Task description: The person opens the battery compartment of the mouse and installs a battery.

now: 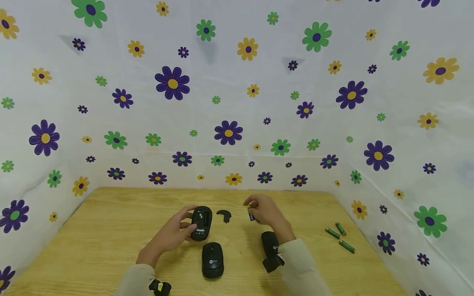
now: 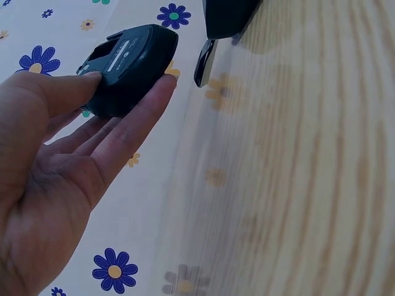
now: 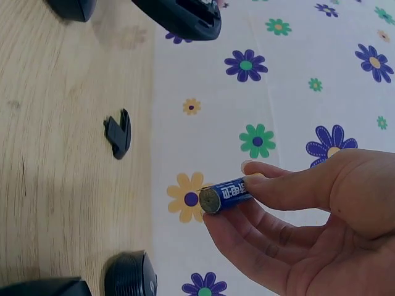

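My left hand (image 1: 171, 233) holds a black computer mouse (image 1: 201, 234) above the table, underside up with its battery slot uncovered. In the left wrist view, the thumb lies on the underside of that mouse (image 2: 139, 71) and the fingers support it from below. My right hand (image 1: 264, 209) pinches a blue battery (image 3: 228, 196) between thumb and fingertips, one flat end facing out. Between the hands, a small black battery cover (image 1: 224, 214) lies on the table.
A second black mouse (image 1: 212, 261) sits upright at the front middle of the wooden table (image 1: 111, 230). Another mouse (image 1: 269, 242) lies by the right wrist. Three green batteries (image 1: 347, 246) lie at the right. A flowered cloth (image 1: 229, 111) surrounds the table's back and sides.
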`<state>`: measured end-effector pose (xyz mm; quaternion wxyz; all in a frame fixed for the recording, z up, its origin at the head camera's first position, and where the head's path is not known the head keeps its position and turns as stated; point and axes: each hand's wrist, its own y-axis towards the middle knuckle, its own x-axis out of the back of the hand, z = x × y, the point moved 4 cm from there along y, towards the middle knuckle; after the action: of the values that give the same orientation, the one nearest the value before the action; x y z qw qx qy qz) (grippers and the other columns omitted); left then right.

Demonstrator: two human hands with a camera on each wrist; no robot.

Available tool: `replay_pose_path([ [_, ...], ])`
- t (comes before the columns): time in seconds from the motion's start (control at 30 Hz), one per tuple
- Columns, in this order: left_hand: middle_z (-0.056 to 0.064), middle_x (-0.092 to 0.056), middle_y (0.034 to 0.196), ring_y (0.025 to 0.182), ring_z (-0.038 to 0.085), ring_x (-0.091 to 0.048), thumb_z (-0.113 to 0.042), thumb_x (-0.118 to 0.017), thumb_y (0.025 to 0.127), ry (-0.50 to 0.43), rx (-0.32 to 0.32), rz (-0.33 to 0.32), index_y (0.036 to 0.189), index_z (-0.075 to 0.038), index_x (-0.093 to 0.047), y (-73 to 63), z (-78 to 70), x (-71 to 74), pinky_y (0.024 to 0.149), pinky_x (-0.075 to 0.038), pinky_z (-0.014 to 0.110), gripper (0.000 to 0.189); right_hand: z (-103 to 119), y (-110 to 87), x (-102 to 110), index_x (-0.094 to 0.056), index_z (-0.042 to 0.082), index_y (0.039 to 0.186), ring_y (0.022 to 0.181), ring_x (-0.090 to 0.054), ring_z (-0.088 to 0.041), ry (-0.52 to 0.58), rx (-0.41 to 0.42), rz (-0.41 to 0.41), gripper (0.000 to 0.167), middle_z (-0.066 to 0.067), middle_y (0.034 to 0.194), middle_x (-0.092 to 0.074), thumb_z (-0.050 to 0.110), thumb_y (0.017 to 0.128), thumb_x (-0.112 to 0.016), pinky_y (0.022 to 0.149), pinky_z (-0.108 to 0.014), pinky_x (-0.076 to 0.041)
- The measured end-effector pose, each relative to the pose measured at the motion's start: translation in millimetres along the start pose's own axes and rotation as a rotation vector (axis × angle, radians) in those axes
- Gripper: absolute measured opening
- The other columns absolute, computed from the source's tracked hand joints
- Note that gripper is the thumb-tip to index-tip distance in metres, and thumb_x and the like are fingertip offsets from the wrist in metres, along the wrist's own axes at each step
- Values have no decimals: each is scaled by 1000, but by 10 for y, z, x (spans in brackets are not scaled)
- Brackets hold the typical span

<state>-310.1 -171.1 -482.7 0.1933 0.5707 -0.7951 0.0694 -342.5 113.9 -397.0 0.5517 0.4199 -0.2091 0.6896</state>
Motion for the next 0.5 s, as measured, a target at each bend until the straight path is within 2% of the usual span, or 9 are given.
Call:
replay_pose_path([
  [0.1, 31, -49, 143, 119, 43, -67, -1, -57, 104, 1, -4, -7, 157, -15, -34, 1, -22, 20, 74, -67, 38, 60, 60, 45, -41, -77, 7, 104, 78, -64, -18, 13, 25, 13, 16, -11, 94, -72, -2, 93, -69, 72, -36, -59],
  [0.23, 31, -49, 143, 117, 41, -68, 0, -58, 103, -9, 1, -7, 157, -15, -35, 2, -23, 25, 74, -67, 37, 60, 120, 60, -99, -77, 7, 104, 88, -69, -23, 30, 45, 25, 16, -14, 100, -74, -2, 93, -70, 75, -38, -62],
  [0.5, 31, -49, 142, 116, 37, -69, -2, -58, 104, -37, -2, 8, 156, -16, -36, 12, 0, 5, 73, -67, 38, 59, 207, 47, -214, -77, 6, 105, 84, -72, -26, 58, 81, 46, 15, -17, 100, -74, -1, 94, -69, 69, -37, -62],
])
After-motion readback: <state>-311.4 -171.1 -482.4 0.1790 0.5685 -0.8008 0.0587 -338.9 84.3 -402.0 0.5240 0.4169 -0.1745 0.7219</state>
